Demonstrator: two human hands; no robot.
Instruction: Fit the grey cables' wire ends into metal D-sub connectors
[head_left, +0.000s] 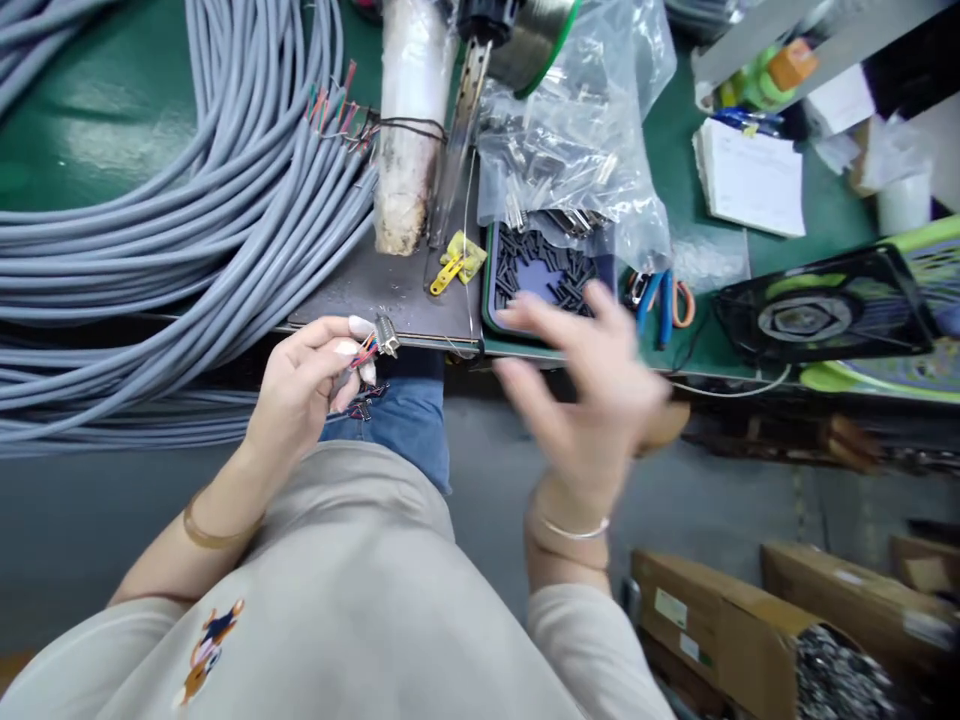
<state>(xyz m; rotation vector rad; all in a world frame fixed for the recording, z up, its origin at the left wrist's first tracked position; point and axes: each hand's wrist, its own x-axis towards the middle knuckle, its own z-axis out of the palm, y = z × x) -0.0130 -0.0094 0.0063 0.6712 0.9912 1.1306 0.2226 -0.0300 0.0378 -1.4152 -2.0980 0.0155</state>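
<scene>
Between the fingertips of my left hand [300,380] is a metal-shelled cable connector [385,336], with coloured wires [365,350] running from it into my grip. It is held just in front of the table edge. My right hand [581,385] is blurred by motion, its fingers spread and nothing visible in them. Its fingertips overlap the near side of a tray [489,300] of short black tubes [517,262]. A soldering iron [457,150] hangs above the dark mat, and a solder wire [466,200] runs down beside it. Near its tip lies a yellow clip [448,272] with a yellow sponge.
Thick bundles of grey cable [225,190] cover the left side. Behind the tray lie a plastic bag [577,120] of metal parts and a solder spool [536,40]. Blue-handled pliers [664,305], a paper stack [750,175] and a black fan [825,308] are rightward. Cardboard boxes [712,610] stand below.
</scene>
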